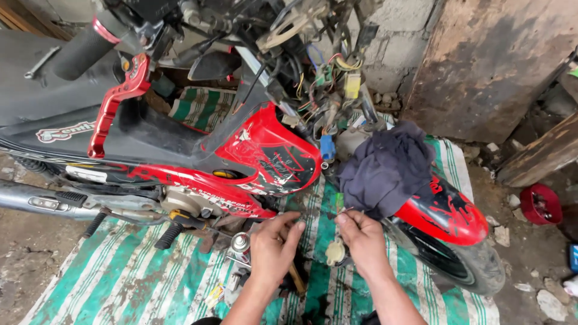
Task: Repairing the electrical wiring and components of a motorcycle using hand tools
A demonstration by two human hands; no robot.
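Exhaust pipe (36, 203): grey metal, low at the far left, running under the motorcycle.
Brake lever (114, 102): red, hanging from the handlebar at upper left.
Mat (120, 271): green-and-white striped, dirty, spread under the bike.
Spray can (241, 244): small, silver-topped, on the mat just left of the left hand.
Left hand (272, 247): fingers curled, thumb and forefinger tips pinched near a thin wire (319, 212); whether they grip it I cannot tell.
Red fairing (271, 153): above the hands, loose wiring behind it.
Right hand (361, 238): fingertips pinched on the wire's other end, just below the cloth.
Dark cloth (385, 168): draped over the front.
Front fender (445, 210): red, over the tyre.
Red bowl (540, 204): on the ground, far right.
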